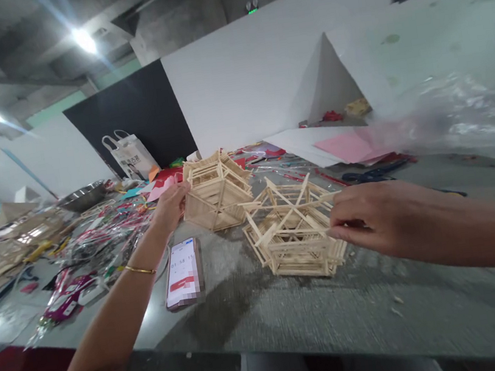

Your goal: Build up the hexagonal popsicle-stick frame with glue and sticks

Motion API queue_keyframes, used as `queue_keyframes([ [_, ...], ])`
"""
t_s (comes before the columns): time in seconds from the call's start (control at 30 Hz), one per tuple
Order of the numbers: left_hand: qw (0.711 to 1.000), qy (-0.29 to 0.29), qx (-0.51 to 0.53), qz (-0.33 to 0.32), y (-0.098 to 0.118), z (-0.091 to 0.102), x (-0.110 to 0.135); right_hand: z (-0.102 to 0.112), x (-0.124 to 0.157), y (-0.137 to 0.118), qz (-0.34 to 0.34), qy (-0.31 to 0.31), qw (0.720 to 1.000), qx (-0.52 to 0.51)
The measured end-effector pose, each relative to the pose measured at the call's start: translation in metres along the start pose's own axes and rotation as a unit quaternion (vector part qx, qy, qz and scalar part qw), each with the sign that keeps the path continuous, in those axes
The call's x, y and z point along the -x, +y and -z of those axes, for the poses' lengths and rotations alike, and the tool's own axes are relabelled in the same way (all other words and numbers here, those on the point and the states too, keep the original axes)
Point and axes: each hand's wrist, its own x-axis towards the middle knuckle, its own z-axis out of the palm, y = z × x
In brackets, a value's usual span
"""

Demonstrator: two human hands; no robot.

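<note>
Pale slatted stick structure (216, 197), crossed-stick frame (297, 247) just beside it

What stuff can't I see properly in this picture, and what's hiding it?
All in the head view:
Left hand: its own back hides most of its fingers.
Right hand: its curled fingers hide whether it holds the nearer pale wooden-stick frame.
Rectangular phone with a lit screen: blocky pixels cover its lower right part.
White two-handled bag: print too small to read.
Clear crinkled plastic: blurred, cut off by the right edge.
</note>
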Motion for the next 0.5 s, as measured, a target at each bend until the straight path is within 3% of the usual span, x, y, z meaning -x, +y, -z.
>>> queue_keyframes([
  [0.1,0.994,0.062,-0.068,-0.066,0.014,0.001,0.012,0.005,-0.003,-0.004,-0.001,-0.016,1.000,0.005],
  [0.17,0.980,0.117,-0.094,-0.130,0.026,-0.001,0.022,0.008,-0.005,-0.008,-0.009,-0.028,0.999,0.019],
  [0.23,0.961,0.136,-0.134,-0.199,0.038,-0.010,0.036,0.012,-0.008,-0.012,-0.026,-0.043,0.998,0.033],
  [0.3,0.950,0.087,-0.179,-0.238,0.050,-0.026,0.053,0.016,-0.011,-0.016,-0.048,-0.067,0.996,0.041],
  [0.37,0.936,-0.008,-0.241,-0.257,0.057,-0.049,0.069,0.019,-0.014,-0.019,-0.073,-0.095,0.992,0.048],
  [0.5,0.854,-0.196,-0.369,-0.310,0.056,-0.095,0.084,0.023,-0.018,-0.023,-0.105,-0.119,0.986,0.058],
])
